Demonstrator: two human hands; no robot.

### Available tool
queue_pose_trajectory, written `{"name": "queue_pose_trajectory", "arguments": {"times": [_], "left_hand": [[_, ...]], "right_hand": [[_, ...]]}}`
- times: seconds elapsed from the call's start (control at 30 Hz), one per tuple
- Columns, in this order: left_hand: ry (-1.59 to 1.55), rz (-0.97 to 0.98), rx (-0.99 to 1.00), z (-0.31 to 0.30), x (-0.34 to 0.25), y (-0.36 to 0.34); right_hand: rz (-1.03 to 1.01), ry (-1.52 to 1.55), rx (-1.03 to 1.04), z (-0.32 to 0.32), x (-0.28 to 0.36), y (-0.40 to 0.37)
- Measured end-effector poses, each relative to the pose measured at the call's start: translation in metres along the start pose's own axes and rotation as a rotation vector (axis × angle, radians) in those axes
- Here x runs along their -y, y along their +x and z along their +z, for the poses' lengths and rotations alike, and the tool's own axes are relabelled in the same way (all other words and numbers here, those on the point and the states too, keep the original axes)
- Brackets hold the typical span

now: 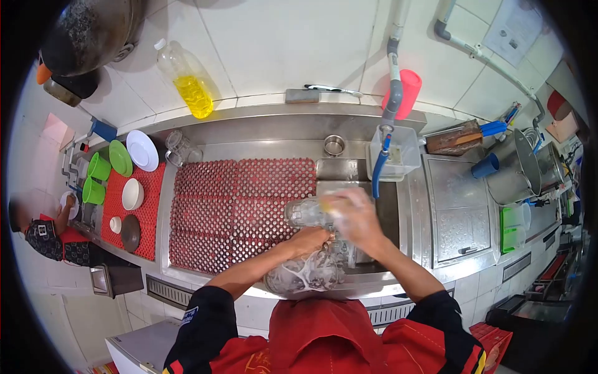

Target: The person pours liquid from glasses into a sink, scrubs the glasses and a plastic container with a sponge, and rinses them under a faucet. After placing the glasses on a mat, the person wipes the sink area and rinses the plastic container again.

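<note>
Over the sink, a clear glass mug (303, 212) lies on its side at the edge of the red mat, its open end toward my right hand. My left hand (309, 240) is closed around the mug's handle side, just below the glass. Smeared by motion, my right hand (354, 217) is at the mug's right end with a yellow sponge (326, 204) showing at its fingers. Close to my body, below my left hand, more glassware (304, 274) carries streaks of white suds.
A red perforated mat (243, 206) covers the left basin. A blue-tipped hose (380, 163) hangs over the sink before a clear plastic tub (403, 153). A metal cup (334, 145) and glass mug (180, 149) stand behind. Bowls and plates sit left; another person (53, 234) works beyond.
</note>
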State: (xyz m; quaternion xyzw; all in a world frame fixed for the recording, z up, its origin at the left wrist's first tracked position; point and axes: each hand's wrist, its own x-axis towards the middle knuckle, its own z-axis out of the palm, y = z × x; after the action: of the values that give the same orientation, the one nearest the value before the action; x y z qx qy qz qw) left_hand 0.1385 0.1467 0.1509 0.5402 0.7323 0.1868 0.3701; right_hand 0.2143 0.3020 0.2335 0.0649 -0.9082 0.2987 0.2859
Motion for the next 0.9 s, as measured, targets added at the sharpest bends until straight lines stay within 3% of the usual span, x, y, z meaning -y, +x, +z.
{"name": "queue_pose_trajectory", "arguments": {"times": [0.07, 0.1, 0.13, 0.2, 0.23, 0.33, 0.37, 0.47, 0.5, 0.63, 0.73, 0.77, 0.8, 0.87, 0.9], "left_hand": [[0.049, 0.048, -0.061, 0.005, -0.007, 0.008], [0.07, 0.072, -0.09, 0.008, -0.011, 0.01], [0.1, 0.037, 0.006, 0.001, -0.021, 0.012], [0.146, -0.05, 0.198, -0.014, -0.042, 0.009], [0.127, -0.05, 0.151, -0.01, -0.032, 0.008], [-0.472, -0.182, 0.006, 0.006, -0.008, 0.003], [-0.677, -0.216, -0.04, 0.012, -0.004, 0.005], [-0.752, -0.27, 0.083, 0.026, 0.005, 0.014], [-0.736, -0.312, 0.033, 0.03, 0.004, 0.014], [-0.731, -0.276, 0.007, 0.005, -0.02, -0.015], [-0.838, -0.33, -0.012, -0.016, -0.046, -0.03], [-0.963, -0.395, -0.038, -0.025, -0.06, -0.037], [-0.762, -0.104, -0.083, -0.037, -0.064, -0.043], [-0.346, 0.478, -0.167, -0.064, -0.062, -0.049], [-0.699, 0.391, -0.142, -0.059, -0.055, -0.046]], "right_hand": [[-0.203, -0.331, 0.261, 0.04, -0.008, 0.011], [-0.198, -0.257, 0.436, 0.062, -0.017, 0.023], [-0.195, -0.184, 0.615, 0.076, -0.027, 0.034], [-0.282, -0.226, 0.707, 0.088, -0.029, 0.037], [-0.332, -0.242, 0.744, 0.094, -0.027, 0.041], [-0.657, 0.144, 0.468, 0.049, -0.04, 0.02], [-0.542, 0.03, 0.373, 0.046, -0.042, 0.02], [0.116, -0.212, 0.706, 0.098, -0.044, 0.039], [0.013, -0.261, 0.721, 0.107, -0.044, 0.035], [-0.286, 0.251, 0.597, 0.005, -0.035, 0.038], [0.276, 0.665, 0.881, -0.017, -0.064, 0.061], [0.602, 1.148, 0.784, -0.002, -0.071, 0.042], [0.897, 1.318, 0.689, 0.002, -0.062, 0.031], [0.918, 1.461, 0.134, 0.002, -0.059, 0.003], [0.72, 1.436, 0.089, -0.002, -0.056, -0.004]]}}
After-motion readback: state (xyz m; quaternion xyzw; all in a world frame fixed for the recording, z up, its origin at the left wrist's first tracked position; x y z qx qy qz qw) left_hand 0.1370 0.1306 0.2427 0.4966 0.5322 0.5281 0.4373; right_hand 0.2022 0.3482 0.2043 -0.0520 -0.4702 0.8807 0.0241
